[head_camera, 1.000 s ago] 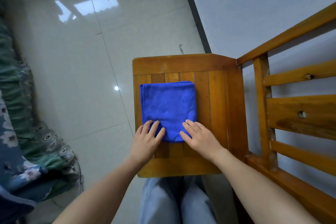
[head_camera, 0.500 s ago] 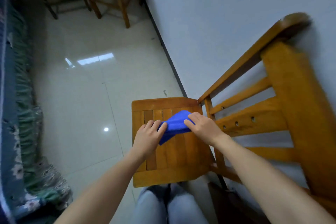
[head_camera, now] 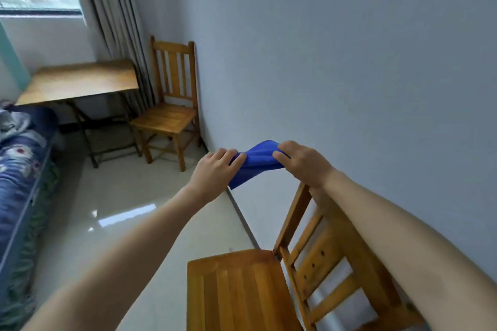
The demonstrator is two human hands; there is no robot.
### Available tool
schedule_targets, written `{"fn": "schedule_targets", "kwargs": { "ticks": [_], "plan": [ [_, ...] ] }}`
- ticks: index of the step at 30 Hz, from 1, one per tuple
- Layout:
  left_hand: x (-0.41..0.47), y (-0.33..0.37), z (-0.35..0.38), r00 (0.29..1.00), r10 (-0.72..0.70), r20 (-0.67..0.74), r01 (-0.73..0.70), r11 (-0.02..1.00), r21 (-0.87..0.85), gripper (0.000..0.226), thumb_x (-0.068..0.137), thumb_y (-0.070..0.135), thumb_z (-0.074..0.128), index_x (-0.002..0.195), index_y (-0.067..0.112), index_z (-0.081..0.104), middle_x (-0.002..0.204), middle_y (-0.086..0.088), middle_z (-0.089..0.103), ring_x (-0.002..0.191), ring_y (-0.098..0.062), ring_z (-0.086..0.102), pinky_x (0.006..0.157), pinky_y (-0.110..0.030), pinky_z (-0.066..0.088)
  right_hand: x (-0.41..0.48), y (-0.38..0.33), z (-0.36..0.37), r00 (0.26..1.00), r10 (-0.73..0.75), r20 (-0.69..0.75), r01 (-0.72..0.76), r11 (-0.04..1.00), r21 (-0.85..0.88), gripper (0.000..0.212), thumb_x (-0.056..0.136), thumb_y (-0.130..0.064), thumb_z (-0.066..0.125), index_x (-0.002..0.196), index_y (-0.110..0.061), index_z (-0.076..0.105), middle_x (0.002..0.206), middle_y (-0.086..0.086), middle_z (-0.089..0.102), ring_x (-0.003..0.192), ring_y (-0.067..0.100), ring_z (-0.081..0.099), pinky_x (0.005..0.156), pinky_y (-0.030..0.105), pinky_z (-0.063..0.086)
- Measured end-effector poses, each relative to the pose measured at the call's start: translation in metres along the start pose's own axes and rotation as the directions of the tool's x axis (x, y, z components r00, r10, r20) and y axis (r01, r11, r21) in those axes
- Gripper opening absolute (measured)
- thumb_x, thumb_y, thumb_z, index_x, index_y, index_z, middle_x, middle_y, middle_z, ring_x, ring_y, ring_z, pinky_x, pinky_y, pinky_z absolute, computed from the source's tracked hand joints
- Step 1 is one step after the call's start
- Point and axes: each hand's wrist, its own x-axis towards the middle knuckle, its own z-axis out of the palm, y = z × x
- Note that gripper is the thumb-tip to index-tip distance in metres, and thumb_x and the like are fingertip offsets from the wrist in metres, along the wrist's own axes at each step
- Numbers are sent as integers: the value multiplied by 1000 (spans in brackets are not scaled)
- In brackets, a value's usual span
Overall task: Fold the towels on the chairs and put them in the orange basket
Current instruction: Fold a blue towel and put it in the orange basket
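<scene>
Grey wall (head_camera: 349, 62) runs along the right. Both hands hold the folded blue towel (head_camera: 255, 164) in the air, clear of the near chair (head_camera: 242, 290): left hand (head_camera: 215, 172) fingers pinch its left end, right hand (head_camera: 304, 164) fingers curl round its right end.

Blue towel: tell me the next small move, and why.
Probably turn to find the orange basket, carrying it along. The left hand and right hand grip the folded blue towel in the air, off the near chair, and no basket is in view.
</scene>
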Motion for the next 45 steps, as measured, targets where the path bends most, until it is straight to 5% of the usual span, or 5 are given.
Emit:
{"fn": "schedule_targets", "kwargs": {
  "ticks": [11,20,36,42,45],
  "plan": [
    [90,0,-79,938,223,-266,-199,973,114,68,60,6,81,117,10,45,101,-7,65,78,-24,62,59,-33,55,4,61,-132,983,-91,-161,42,957,-288,59,49,7,81,95,-6,46,81,15,63,66,25,60,41,27,49],
    [81,31,-121,906,282,-317,-234,955,181,72,54,12,86,113,11,45,97,-7,67,76,-21,64,59,-31,56,-17,51,-174,978,-144,-154,84,936,-342,58,53,1,83,98,-6,46,83,15,64,67,22,62,45,25,53],
    [-153,76,-223,989,-137,-53,147,921,361,65,58,18,85,111,14,47,95,-5,67,73,-19,64,57,-30,56,12,-128,-154,870,-368,-329,413,907,77,54,65,-7,81,106,-9,46,87,10,65,68,19,62,51,25,55],
    [-239,56,-286,959,-261,-109,282,844,457,64,55,8,84,107,13,49,86,-4,68,64,-18,64,48,-27,51,69,-219,-157,817,-410,-404,503,851,154,60,74,-11,76,123,-11,41,94,10,66,75,18,65,55,25,57],
    [-279,41,-309,952,-282,-117,302,811,502,42,70,6,64,109,13,48,85,-5,68,64,-21,65,48,-28,54,100,-255,-162,760,-452,-467,558,822,112,62,73,-8,75,124,-11,41,94,11,66,75,19,64,55,26,57]
  ]
}}
